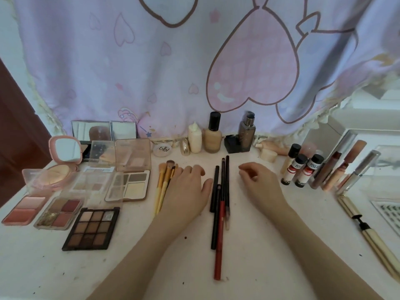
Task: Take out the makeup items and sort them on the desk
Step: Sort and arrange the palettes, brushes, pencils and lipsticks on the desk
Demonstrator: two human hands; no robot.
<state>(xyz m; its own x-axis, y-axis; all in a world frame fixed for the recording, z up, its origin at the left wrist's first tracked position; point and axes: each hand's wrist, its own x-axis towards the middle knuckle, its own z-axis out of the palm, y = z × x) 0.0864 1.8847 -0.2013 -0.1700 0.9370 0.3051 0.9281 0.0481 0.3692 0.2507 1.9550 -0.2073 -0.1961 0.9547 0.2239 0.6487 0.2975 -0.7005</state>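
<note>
Makeup lies in groups on the white desk (259,245). Several open palettes, among them a dark eyeshadow palette (92,228), fill the left. Yellow-handled brushes (164,185) lie left of centre. Several black and red pencils (219,215) lie in the middle. My left hand (188,189) rests flat between the brushes and the pencils, its fingers over the brush handles. My right hand (257,182) hovers right of the pencils with loosely curled fingers, holding nothing.
Foundation bottles (213,134) stand along the back under a pink heart-print cloth (194,61). Small red-and-white bottles (300,172) and lip gloss tubes (337,169) stand at the right. A gold open mascara (368,230) lies near the right edge.
</note>
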